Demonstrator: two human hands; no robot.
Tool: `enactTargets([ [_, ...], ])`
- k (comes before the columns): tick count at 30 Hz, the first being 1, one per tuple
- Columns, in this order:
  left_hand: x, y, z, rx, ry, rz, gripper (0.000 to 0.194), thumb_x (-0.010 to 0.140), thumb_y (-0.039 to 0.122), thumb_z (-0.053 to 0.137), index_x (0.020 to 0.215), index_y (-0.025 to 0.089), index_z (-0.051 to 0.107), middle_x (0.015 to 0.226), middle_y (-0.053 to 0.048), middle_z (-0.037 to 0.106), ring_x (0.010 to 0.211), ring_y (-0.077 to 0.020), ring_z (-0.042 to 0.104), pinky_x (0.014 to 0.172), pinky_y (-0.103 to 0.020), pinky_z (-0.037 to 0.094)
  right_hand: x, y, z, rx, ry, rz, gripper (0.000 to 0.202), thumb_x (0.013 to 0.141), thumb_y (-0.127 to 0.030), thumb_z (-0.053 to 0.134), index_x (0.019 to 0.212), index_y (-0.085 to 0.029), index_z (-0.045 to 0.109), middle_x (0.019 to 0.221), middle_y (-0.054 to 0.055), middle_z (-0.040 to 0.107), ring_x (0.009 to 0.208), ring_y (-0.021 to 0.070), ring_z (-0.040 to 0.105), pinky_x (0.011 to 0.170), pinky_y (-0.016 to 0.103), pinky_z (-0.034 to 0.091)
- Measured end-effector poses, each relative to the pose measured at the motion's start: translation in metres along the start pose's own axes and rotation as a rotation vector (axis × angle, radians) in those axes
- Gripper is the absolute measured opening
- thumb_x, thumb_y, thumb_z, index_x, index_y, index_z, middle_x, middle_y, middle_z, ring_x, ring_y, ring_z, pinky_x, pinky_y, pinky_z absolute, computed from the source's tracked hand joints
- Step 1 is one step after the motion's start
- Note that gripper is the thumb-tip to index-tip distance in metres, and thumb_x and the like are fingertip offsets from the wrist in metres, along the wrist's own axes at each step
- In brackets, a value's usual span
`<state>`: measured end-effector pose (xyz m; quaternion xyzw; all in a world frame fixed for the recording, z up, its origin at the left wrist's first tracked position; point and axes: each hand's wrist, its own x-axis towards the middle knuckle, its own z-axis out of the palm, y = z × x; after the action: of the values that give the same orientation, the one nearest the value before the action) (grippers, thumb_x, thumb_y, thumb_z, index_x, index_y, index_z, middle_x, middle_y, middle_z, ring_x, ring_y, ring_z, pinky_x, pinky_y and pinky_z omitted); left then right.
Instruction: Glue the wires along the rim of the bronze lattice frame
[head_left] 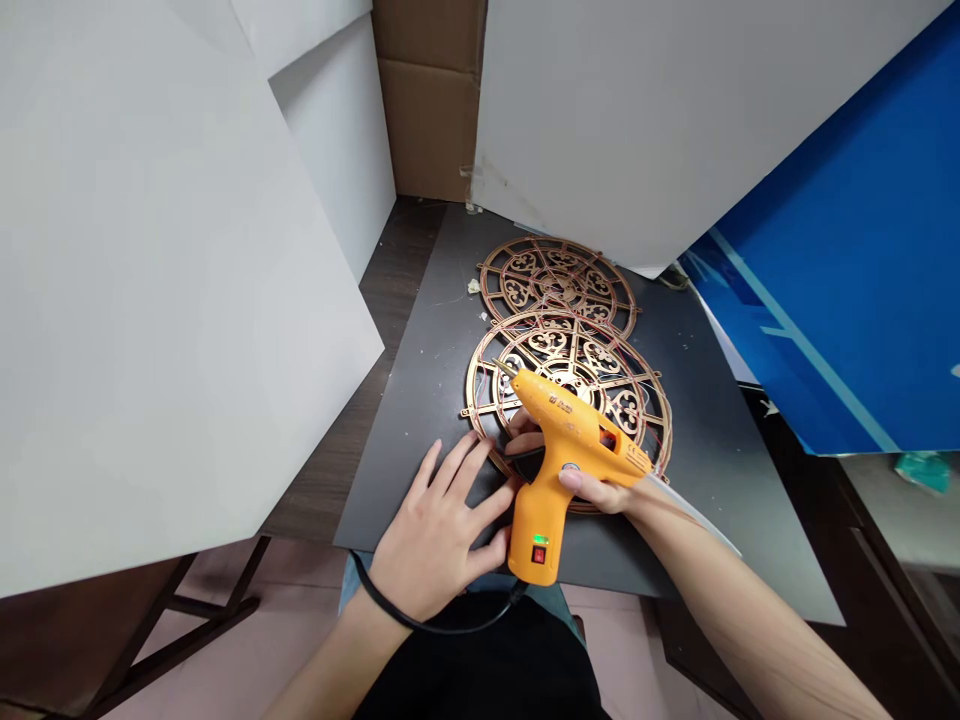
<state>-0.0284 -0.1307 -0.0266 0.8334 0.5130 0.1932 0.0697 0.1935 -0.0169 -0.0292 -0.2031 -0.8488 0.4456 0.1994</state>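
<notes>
Two openwork wheel-shaped panels, strung with fine wires, on dark grey board (397,450). Nearer panel (602,357), in front of the torso, overlaps farther panel (516,292); probably kept within easy reach. Right hand (600,490) grasps yellow hot-glue gun (570,430) by its grip, nozzle (504,368) toward the panel's left side; likely raised so the hot tip clears wires and skin. Left hand (431,540) released, palm down, fingers spread at the near-left rim, perhaps steadying it. Glue stick (690,510) trails from the gun's rear; black cable (457,631) loops over the left wrist side.

Hidden: right palm behind the grip, panel beneath the gun. Fingertip contact with the rim hard to confirm; nozzle seems off the wood, though depth reads poorly. Gun lettering illegible.
</notes>
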Motion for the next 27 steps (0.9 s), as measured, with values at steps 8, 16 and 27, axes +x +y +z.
enactTargets([
  [8, -0.0020, -0.0006, 0.0046, -0.024, 0.028, 0.009, 0.047, 0.093, 0.040, 0.052, 0.139, 0.032, 0.049, 0.146, 0.000, 0.052, 0.137, -0.0239, 0.043, 0.119, -0.053, 0.025, 0.0010, -0.0004, 0.0016, -0.003, 0.018, -0.019, 0.049, 0.092, -0.058, 0.040, 0.131, -0.033, 0.057, 0.131, 0.005, 0.058, 0.128, 0.0284, 0.051, 0.112, 0.045, 0.038],
  [16, -0.0024, -0.0002, 0.0059, -0.035, 0.060, 0.002, 0.037, 0.092, 0.038, 0.054, 0.127, 0.027, 0.059, 0.138, -0.002, 0.059, 0.132, -0.0237, 0.048, 0.120, -0.050, 0.021, 0.0029, -0.0020, 0.0030, 0.017, 0.029, -0.037, 0.049, 0.092, -0.057, 0.040, 0.132, -0.033, 0.056, 0.124, 0.006, 0.061, 0.126, 0.0274, 0.053, 0.110, 0.045, 0.041],
  [27, -0.0028, -0.0002, 0.0064, -0.006, 0.076, 0.028, 0.037, 0.091, 0.032, 0.053, 0.126, 0.022, 0.060, 0.131, -0.006, 0.063, 0.124, -0.0237, 0.054, 0.117, -0.050, 0.029, 0.0018, 0.0005, 0.0015, 0.031, 0.017, -0.016, 0.050, 0.090, -0.057, 0.043, 0.128, -0.030, 0.060, 0.118, 0.009, 0.061, 0.117, 0.0294, 0.057, 0.106, 0.049, 0.046],
])
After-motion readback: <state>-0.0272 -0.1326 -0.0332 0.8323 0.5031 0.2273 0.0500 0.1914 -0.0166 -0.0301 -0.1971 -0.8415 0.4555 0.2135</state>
